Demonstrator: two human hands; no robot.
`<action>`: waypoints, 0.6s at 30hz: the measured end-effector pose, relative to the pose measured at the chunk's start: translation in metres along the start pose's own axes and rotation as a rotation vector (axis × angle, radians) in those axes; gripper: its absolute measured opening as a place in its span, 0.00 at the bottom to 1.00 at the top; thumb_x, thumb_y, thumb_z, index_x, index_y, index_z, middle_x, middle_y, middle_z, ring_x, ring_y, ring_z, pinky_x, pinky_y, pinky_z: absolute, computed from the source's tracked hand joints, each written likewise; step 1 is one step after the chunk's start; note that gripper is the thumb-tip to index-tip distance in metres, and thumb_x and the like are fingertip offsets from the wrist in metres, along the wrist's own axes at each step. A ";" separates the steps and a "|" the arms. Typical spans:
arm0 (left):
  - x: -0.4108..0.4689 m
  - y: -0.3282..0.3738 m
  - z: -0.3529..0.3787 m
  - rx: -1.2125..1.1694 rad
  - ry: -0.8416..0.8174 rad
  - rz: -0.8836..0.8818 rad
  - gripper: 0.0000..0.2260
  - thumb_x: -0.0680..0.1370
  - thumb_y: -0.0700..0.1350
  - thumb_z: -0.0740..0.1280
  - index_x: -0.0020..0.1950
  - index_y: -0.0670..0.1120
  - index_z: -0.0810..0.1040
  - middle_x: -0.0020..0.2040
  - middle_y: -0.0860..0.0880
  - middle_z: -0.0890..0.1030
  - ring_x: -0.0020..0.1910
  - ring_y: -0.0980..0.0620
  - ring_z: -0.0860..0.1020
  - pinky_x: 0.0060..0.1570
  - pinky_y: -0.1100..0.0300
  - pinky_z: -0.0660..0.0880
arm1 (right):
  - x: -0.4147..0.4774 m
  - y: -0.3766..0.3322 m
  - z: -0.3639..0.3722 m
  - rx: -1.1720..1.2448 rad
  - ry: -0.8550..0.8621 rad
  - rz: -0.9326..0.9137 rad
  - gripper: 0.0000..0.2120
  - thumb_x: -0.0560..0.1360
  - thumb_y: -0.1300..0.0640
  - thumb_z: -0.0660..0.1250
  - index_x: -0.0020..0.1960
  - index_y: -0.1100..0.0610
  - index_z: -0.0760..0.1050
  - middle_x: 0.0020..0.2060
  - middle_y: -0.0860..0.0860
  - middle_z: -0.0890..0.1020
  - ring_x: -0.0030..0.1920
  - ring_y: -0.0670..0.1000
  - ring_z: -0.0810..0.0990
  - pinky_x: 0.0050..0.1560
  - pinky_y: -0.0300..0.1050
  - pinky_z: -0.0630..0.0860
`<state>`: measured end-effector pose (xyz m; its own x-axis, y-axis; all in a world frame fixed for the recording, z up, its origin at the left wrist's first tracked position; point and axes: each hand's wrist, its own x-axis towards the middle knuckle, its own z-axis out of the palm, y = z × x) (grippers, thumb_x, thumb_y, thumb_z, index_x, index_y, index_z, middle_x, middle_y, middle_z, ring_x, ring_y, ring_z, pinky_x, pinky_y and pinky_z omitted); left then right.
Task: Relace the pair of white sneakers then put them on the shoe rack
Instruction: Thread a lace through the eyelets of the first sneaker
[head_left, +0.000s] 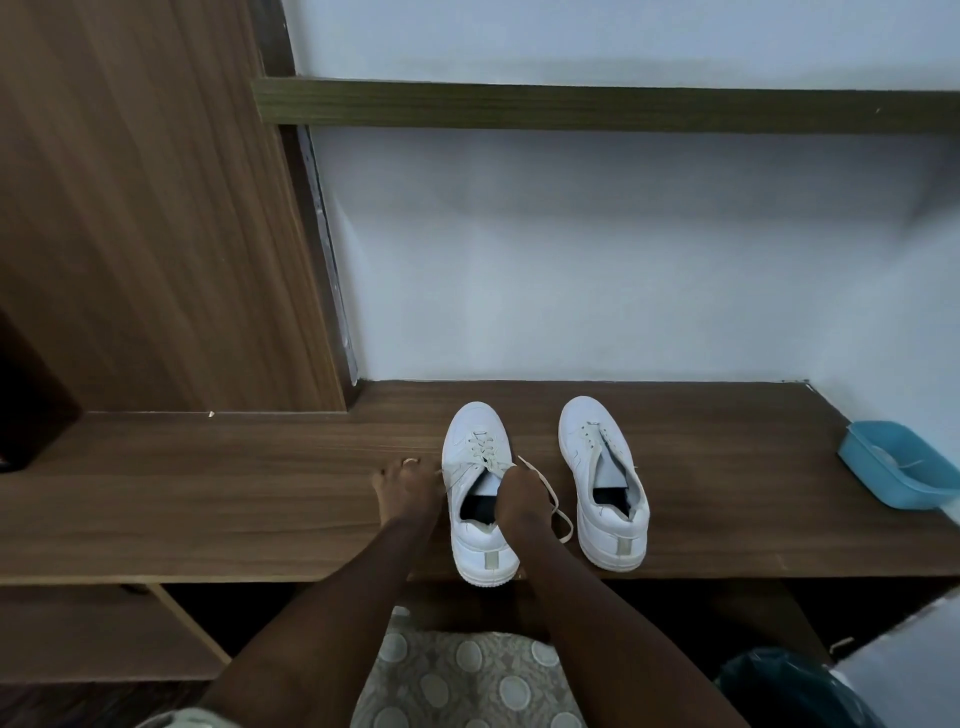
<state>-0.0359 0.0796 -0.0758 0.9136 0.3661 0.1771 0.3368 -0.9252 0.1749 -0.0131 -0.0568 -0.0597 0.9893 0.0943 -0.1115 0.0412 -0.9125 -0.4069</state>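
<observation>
fingers of the left hand (410, 486) and right hand (519, 493) are pinching the lace (558, 512) ends of the left sneaker (480, 540), which is standing half-laced on the wooden desk (208, 493). the right sneaker (608, 519) is waiting just beside it with its lace slack, so most lacing and the racking are remaining.

sneakers (592, 431) white | laces (480, 447) cream | shelf (208, 493) brown wood-grain | tray (893, 491) on shelf blue | fabric (467, 675) below shelf grey, pale dots
</observation>
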 end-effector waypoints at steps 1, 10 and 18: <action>0.002 0.005 -0.003 -0.006 0.026 0.069 0.09 0.75 0.49 0.65 0.54 0.51 0.80 0.47 0.49 0.83 0.52 0.47 0.78 0.54 0.52 0.67 | -0.001 0.000 0.000 -0.003 0.001 0.003 0.12 0.79 0.65 0.57 0.62 0.62 0.72 0.60 0.58 0.76 0.60 0.54 0.77 0.56 0.43 0.74; 0.006 0.019 -0.007 0.059 0.170 0.253 0.10 0.57 0.44 0.77 0.23 0.50 0.77 0.20 0.51 0.72 0.26 0.51 0.75 0.35 0.55 0.73 | -0.002 -0.002 -0.003 0.001 -0.004 0.012 0.12 0.80 0.64 0.57 0.61 0.62 0.72 0.60 0.57 0.76 0.61 0.55 0.77 0.56 0.44 0.73; -0.002 -0.020 0.002 0.045 -0.028 -0.226 0.08 0.77 0.46 0.62 0.46 0.48 0.81 0.42 0.49 0.83 0.46 0.49 0.79 0.53 0.53 0.66 | -0.003 0.000 -0.003 0.017 -0.011 0.019 0.12 0.79 0.64 0.58 0.62 0.61 0.71 0.60 0.57 0.76 0.60 0.54 0.77 0.55 0.43 0.74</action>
<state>-0.0439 0.0974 -0.0816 0.8193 0.5625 0.1109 0.5433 -0.8235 0.1631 -0.0157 -0.0580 -0.0563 0.9883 0.0815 -0.1290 0.0201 -0.9074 -0.4198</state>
